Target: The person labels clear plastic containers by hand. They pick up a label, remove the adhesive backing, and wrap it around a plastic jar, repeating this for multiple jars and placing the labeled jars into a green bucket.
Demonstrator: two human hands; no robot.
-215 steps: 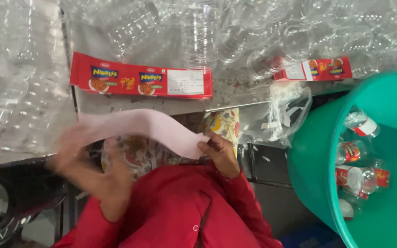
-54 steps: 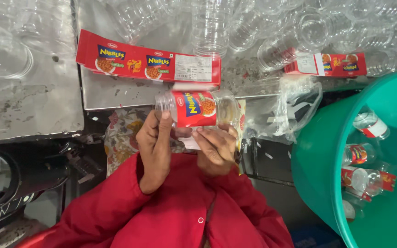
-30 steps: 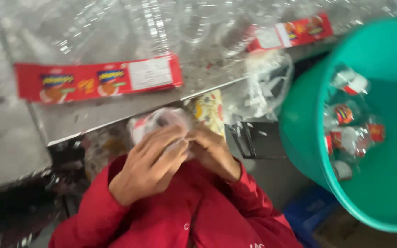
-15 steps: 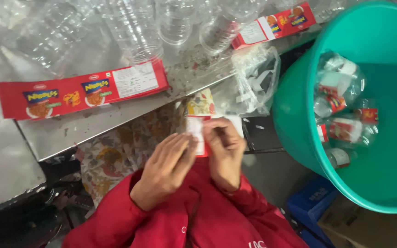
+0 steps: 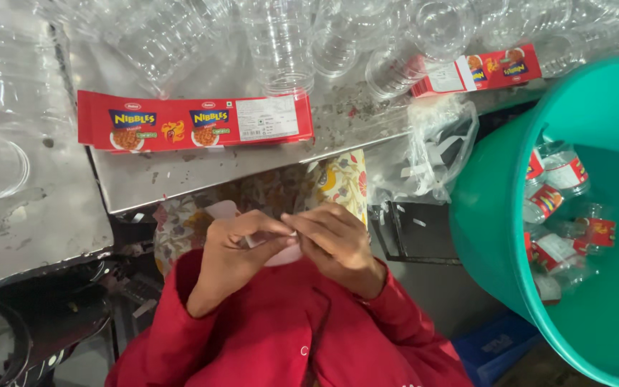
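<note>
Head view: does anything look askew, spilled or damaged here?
Nothing looks damaged. The clear plastic bottles lie jumbled on the metal table, and the labelled bottles are heaped loosely in the teal plastic tub. Both hands pinch a small pale strip.

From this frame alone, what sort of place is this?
Probably a small bottle-labelling workshop: empty clear bottles crowd a metal table, red label strips lie flat, and labelled bottles fill a green tub.
</note>
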